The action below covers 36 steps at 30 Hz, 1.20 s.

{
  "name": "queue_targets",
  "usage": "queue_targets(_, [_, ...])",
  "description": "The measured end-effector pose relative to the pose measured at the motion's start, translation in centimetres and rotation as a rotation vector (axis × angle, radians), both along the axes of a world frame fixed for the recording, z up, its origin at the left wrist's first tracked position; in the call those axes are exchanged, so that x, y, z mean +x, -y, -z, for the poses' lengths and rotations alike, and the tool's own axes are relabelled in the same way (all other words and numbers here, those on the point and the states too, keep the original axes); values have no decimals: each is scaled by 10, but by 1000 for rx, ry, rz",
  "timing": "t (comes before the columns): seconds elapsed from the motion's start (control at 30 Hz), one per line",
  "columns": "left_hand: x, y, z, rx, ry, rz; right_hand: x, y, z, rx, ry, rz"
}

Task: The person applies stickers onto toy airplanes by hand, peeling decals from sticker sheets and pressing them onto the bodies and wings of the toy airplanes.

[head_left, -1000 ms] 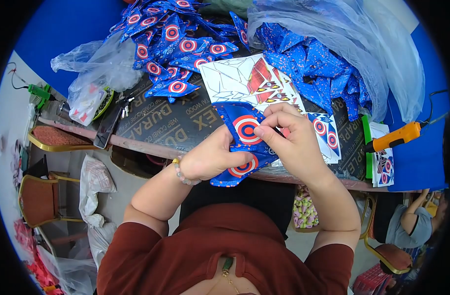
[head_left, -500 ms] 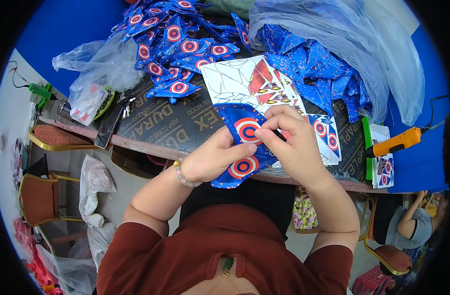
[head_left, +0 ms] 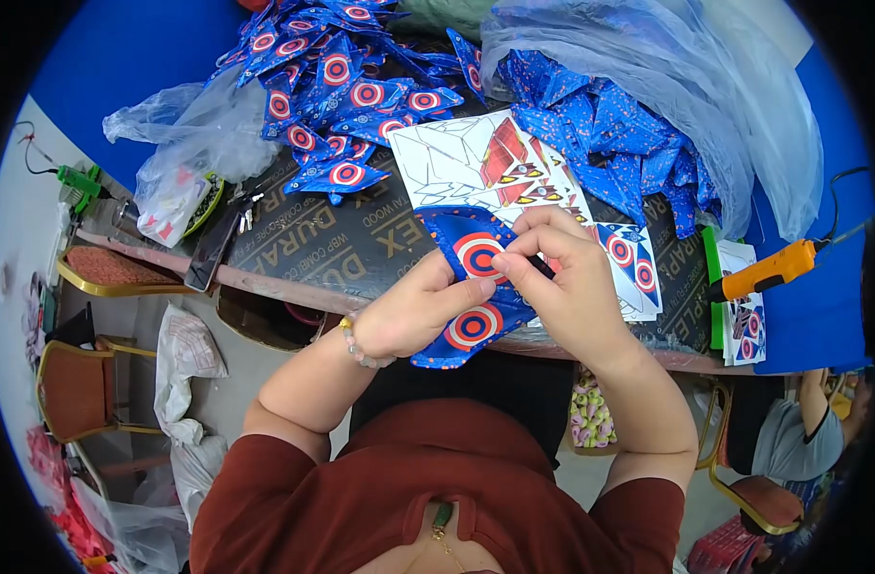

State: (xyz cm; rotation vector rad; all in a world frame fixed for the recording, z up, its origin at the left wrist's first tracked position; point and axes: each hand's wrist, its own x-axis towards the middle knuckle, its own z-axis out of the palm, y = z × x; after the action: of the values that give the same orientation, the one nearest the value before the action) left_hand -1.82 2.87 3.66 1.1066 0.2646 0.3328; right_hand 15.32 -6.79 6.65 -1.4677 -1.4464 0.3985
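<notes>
My left hand [head_left: 421, 302] is closed on a folded blue piece [head_left: 432, 355] with pink specks along its edges. Its thumb lies across the piece, between two red, white and blue bullseyes. My right hand [head_left: 564, 275] is closed at the piece's right side, the thumb tip touching the upper bullseye. A small dark stick-like thing [head_left: 541, 265] shows between its fingers; most of it is hidden. Just beyond both hands lie white printed sheets [head_left: 442, 158] with red shapes and eye designs. A bullseye sheet [head_left: 634, 263] is beside my right hand.
Blue bullseye pieces [head_left: 347, 105] are heaped at the back left, speckled blue pieces [head_left: 629, 134] under clear plastic [head_left: 686, 86] at the back right. An orange glue gun [head_left: 767, 273] lies at the right, a phone [head_left: 213, 251] at the left edge. A person [head_left: 796, 435] is at far right.
My hands and the blue piece stay in nearly the same place, with only a slight shift of the fingers. The person at far right has moved a little.
</notes>
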Motion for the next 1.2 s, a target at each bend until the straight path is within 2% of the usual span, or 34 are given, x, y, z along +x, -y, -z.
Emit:
queue_targets(0.13, [0,-1,4,-21,3,10,-2,3,-2,-36,-7,11])
queue_targets(0.33, [1,-4,10,-38,32,-32,-7,6,-5,127,152,40])
queue_targets(0.4, [1,-2,9,-57,38,-36,-17,4,-5,233,-102,156])
queue_targets(0.43, [1,-1,8,-73,45,-40,-12,6,-9,232,-102,155])
queue_targets(0.5, [-1,0,7,-107,27,-46,5,10,-20,-250,-102,16])
queue_targets(0.57, [0,0,9,-144,8,-47,14,8,-13,-271,-39,-51])
queue_targets(0.63, [4,1,7,61,134,-263,17,7,-14,-410,-124,-134])
queue_targets(0.67, [7,1,3,116,142,-418,18,6,-14,-411,-124,-134])
queue_targets(0.77, [-1,-10,13,157,138,-348,21,5,-14,-465,-181,-169])
queue_targets(0.87, [-4,-9,7,261,101,-287,23,0,-10,-505,-85,-141])
queue_targets(0.97, [-2,-10,6,600,56,-202,18,-7,-3,-428,-196,-154])
queue_targets(1.1, [-6,-9,5,410,24,-130,21,-11,-3,-468,-192,-190])
queue_targets(1.2, [-5,-9,10,467,95,-184,18,-12,-8,-539,-67,-175])
